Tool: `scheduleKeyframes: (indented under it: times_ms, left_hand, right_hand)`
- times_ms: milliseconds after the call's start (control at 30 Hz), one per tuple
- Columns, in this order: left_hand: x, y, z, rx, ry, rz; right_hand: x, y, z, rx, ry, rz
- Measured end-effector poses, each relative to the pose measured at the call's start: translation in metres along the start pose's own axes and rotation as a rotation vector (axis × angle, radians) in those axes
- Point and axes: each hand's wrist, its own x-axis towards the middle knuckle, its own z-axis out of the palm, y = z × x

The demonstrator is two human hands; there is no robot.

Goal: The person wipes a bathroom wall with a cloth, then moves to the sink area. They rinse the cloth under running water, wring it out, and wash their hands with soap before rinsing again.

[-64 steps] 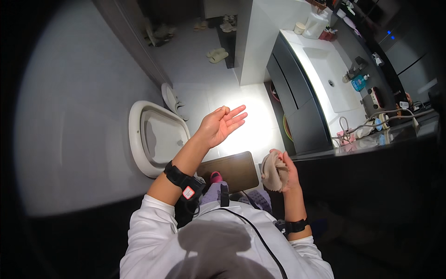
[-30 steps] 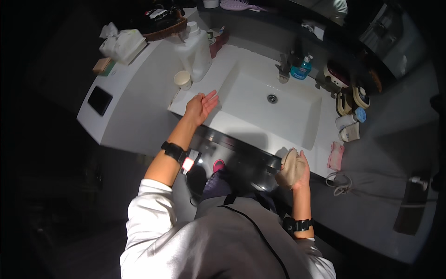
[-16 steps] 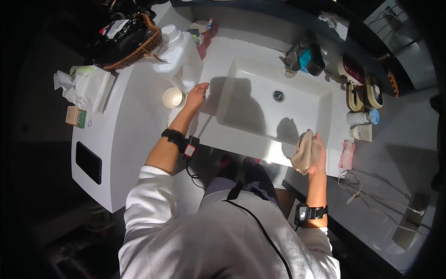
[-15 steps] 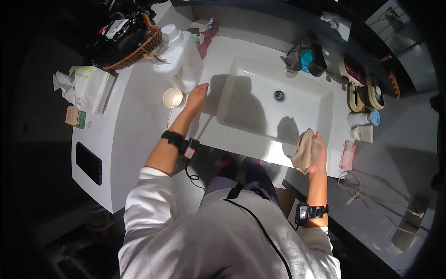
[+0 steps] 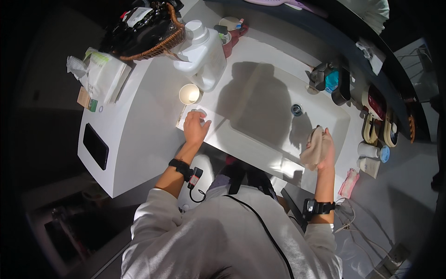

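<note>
A beige cloth is bunched in my right hand, held over the front right part of the white sink. The fingers wrap round it, and its folds hide some of them. My left hand is over the counter's front edge, left of the sink. Nothing is in it; its fingers bend loosely, with the thumb apart. Just beyond that hand stands a paper cup, and behind the cup a large white plastic jug. The sink has a metal drain, and shadow covers much of its basin.
On the left are a wicker basket of dark items, a tissue pack, a small box and a phone. Bottles, a tube and a pink packet line the right side, near loose cables.
My left hand has drawn back from beside the jug toward the counter's front edge. The right hand still grips the cloth over the sink's right side. The whole view has shifted and turned.
</note>
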Motion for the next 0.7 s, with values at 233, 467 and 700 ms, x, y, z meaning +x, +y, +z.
scheduleKeyframes:
  times_ms: [233, 467, 700]
  left_hand:
    - [-0.009, 0.000, 0.007, 0.238, 0.138, 0.158]
    - [-0.033, 0.014, -0.007, 0.653, -0.293, 0.200]
    - [-0.012, 0.004, -0.024, -0.004, -0.487, -0.213]
  right_hand:
    - [0.079, -0.075, -0.034, -0.407, 0.153, -0.230]
    - [0.116, -0.106, -0.016, -1.067, 0.238, -0.591]
    - [0.152, -0.114, 0.014, -1.336, -0.165, -0.997]
